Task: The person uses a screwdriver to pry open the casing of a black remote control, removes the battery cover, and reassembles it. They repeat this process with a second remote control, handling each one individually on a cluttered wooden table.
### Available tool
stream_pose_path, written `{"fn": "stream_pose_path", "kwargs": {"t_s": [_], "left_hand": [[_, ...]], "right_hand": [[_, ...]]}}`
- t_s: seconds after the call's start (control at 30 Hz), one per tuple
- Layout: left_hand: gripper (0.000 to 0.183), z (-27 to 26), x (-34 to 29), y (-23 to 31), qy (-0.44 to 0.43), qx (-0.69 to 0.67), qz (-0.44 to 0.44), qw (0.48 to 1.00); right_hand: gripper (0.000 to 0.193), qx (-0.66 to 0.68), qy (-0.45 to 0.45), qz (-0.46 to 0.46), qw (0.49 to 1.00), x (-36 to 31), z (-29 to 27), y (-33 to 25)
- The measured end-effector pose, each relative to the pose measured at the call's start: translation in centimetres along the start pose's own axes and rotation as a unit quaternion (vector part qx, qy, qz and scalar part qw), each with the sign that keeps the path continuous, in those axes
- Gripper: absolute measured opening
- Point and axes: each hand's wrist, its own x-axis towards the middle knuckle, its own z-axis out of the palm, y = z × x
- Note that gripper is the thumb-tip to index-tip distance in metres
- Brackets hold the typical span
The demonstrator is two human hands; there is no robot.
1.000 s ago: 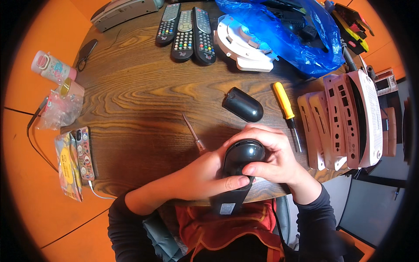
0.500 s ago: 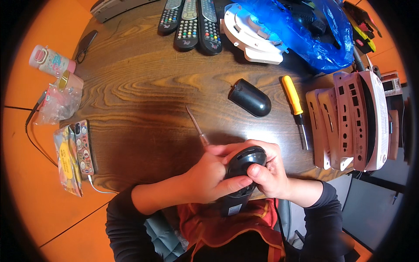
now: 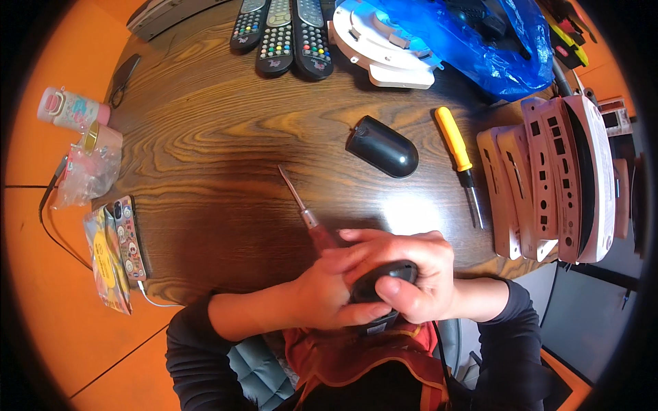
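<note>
Close to my body, both hands are wrapped around what looks like a black remote control with a rounded end. My right hand presses its thumb on the rounded end. My left hand closes on the other side, its fingers meeting the right ones; much of the remote is hidden between them. Just beyond my left hand is a thin screwdriver with a reddish handle, its tip pointing away from me. A rounded black cover rests on the table farther off, beside a yellow-handled screwdriver.
White router-like boxes stand in a row at right. At the back are three remotes, a white round housing and a blue plastic bag. A phone, snack packet and bottle line the left.
The remote has tipped, so less of its lower body shows. My fingers have closed further over it. More of the reddish screwdriver handle is visible. The whole view has shifted slightly.
</note>
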Motion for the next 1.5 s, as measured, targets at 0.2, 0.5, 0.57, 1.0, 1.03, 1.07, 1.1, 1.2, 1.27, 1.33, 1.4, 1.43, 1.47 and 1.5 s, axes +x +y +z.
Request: {"fn": "stream_pose_path", "kwargs": {"t_s": [0.2,0.5,0.57,1.0,1.03,1.07,1.1,1.2,1.27,1.33,1.4,1.43,1.47,1.5], "left_hand": [[0.054,-1.1,1.2,1.3,0.026,-0.115,-0.053,0.992],[0.079,-4.2,2.1,3.3,0.132,-0.570,-0.026,0.811],[0.076,-4.9,2.2,3.3,0.150,-0.498,0.003,0.854],[0.056,-10.2,1.0,6.8,0.328,-0.259,-0.046,0.907],[0.056,-10.2,1.2,6.7,0.336,-0.252,-0.062,0.906],[0.057,-10.2,1.4,6.7,0.306,-0.265,-0.084,0.911],[0.057,-10.1,1.6,6.4,0.332,-0.259,-0.111,0.900],[0.056,-10.2,2.0,5.6,0.328,-0.278,-0.170,0.887],[0.053,-10.0,2.0,4.9,0.283,-0.369,-0.166,0.869],[0.048,-10.0,2.1,4.4,0.207,-0.451,-0.159,0.854],[0.047,-9.6,2.0,4.2,0.159,-0.461,-0.176,0.855],[0.047,-9.3,2.0,4.1,0.141,-0.464,-0.187,0.854],[0.045,-9.0,2.0,4.0,0.120,-0.474,-0.201,0.849],[0.046,-8.7,2.0,4.0,0.103,-0.428,-0.229,0.868]], "right_hand": [[0.076,0.026,-0.075,0.058,0.995,0.5,-1.7,0.0],[0.035,0.008,0.069,0.025,0.997,1.8,-3.3,1.0],[0.031,-0.007,0.065,0.033,0.997,1.7,-2.6,1.5],[0.035,-0.387,-0.052,-0.160,0.907,1.5,-0.9,2.6],[0.034,-0.429,-0.028,-0.188,0.883,1.8,-1.4,2.5],[0.032,-0.471,0.017,-0.189,0.862,2.1,-2.0,2.5],[0.036,-0.542,0.053,-0.149,0.825,2.1,-2.9,2.1],[0.044,-0.604,0.090,-0.065,0.789,2.7,-4.2,2.5],[0.048,-0.625,0.054,-0.044,0.778,2.9,-4.5,2.8],[0.049,-0.564,0.057,-0.032,0.823,2.8,-4.8,2.7],[0.049,-0.510,0.087,-0.038,0.855,2.7,-5.1,2.4],[0.048,-0.483,0.125,-0.069,0.864,2.7,-5.3,2.1],[0.047,-0.423,0.144,-0.074,0.892,2.8,-5.5,1.9],[0.047,-0.362,0.166,-0.082,0.914,2.9,-5.7,1.6]]}}
